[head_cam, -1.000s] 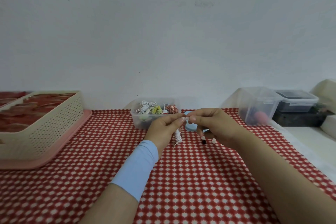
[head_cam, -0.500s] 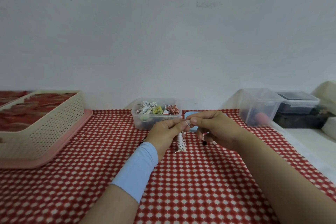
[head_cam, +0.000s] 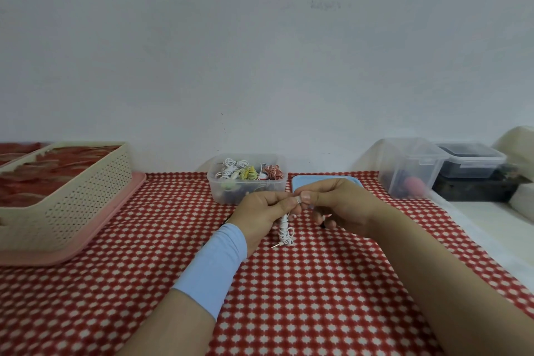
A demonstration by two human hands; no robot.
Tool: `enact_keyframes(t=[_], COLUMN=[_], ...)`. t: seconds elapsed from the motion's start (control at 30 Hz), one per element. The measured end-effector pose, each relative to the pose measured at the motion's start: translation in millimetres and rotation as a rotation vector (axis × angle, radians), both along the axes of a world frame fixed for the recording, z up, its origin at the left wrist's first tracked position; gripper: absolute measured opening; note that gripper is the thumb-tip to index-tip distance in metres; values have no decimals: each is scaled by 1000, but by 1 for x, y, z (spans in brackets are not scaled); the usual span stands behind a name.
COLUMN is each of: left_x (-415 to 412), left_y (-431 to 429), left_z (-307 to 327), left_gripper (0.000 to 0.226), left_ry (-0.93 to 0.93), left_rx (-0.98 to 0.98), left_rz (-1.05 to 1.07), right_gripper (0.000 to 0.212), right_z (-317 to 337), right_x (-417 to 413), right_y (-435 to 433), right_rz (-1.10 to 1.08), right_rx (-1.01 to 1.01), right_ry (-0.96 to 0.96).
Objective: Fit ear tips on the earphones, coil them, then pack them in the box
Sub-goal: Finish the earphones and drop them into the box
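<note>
Earphones (head_cam: 286,233) hang bunched below my left hand (head_cam: 260,212), which pinches them steady so my right hand (head_cam: 341,205), pinching their top too, can probably seat an ear tip.

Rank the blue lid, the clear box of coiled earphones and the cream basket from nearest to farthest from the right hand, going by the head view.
1. Blue lid, just behind the right hand.
2. Clear box of coiled earphones, behind and to the left.
3. Cream basket, far left.
</note>
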State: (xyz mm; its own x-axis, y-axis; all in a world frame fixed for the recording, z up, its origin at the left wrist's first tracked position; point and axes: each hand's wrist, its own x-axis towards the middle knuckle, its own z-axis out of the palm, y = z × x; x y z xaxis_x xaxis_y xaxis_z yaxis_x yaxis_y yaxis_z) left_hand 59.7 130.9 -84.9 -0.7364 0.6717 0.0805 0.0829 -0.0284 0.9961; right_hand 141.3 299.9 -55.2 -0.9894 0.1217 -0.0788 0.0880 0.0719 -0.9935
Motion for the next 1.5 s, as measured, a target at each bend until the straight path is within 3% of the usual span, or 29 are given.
enact_keyframes(t=[0.17,0.5,0.8,1.0,1.5], left_x=[-1,3,7,10,8], left_y=[2,-1,-3,-4,-10], left_z=[2,7,9,11,15], left_gripper=[14,16,11,11,7], left_ry=[-80,61,141,139,136], left_rx=[56,-17,-48,-31,-79], left_rz=[41,104,163,134,-2], right_gripper=[32,8,10,21,14], right_z=[3,8,7,8,6], right_x=[0,8,5,6,8], right_y=[-7,-7,-7,4,6], right_rz=[-59,-103,-153,-97,64], right_rx=[-29,208,258,140,16], right_ry=[41,126,147,31,-49])
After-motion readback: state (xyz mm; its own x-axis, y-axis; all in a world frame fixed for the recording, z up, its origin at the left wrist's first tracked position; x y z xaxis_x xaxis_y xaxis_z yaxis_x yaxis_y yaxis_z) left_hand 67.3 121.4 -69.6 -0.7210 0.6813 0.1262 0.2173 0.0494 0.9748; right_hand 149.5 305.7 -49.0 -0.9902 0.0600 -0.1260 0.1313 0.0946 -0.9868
